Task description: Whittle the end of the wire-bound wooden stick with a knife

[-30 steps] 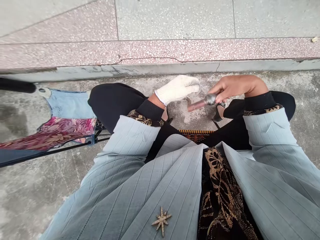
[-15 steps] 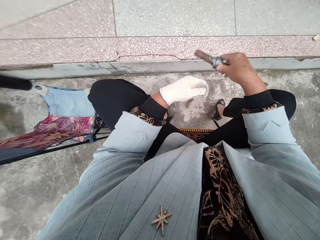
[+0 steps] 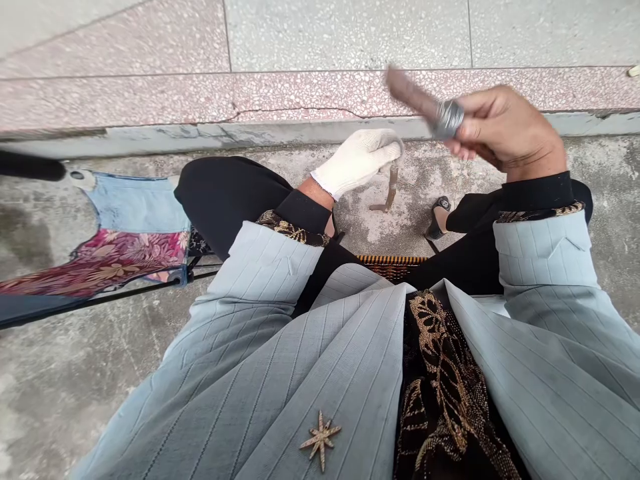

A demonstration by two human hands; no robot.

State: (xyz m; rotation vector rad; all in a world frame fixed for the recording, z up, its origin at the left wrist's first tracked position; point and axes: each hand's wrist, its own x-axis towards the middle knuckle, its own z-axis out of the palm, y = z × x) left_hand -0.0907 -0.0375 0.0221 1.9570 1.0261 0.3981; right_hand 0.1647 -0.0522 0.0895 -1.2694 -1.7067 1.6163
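Note:
My left hand (image 3: 357, 160) wears a white knitted glove and is held in front of my left knee. Its fingers are closed, and whatever they pinch is hidden. Just below the fingertips shows a narrow, bent brown piece (image 3: 392, 192); I cannot tell whether it hangs from the glove or lies on the concrete. My bare right hand (image 3: 510, 130) is raised over the kerb, its fingers wrapped round a brown bar-like tool with a grey binding (image 3: 413, 95). The tool points up and left, blurred by motion, and the palm hides its lower end.
A low concrete kerb (image 3: 165, 137) runs across in front, with pinkish terrazzo paving (image 3: 300, 93) above it. To the left stands a folding seat with flowered fabric (image 3: 130, 257). The woven edge of a seat (image 3: 387, 263) shows between my legs, and a black shoe (image 3: 438, 217) rests on the concrete.
My right hand has moved right and nearer the camera with the tool, which looks larger. The gloved left hand has shifted slightly up and left, uncovering more of the bent brown piece.

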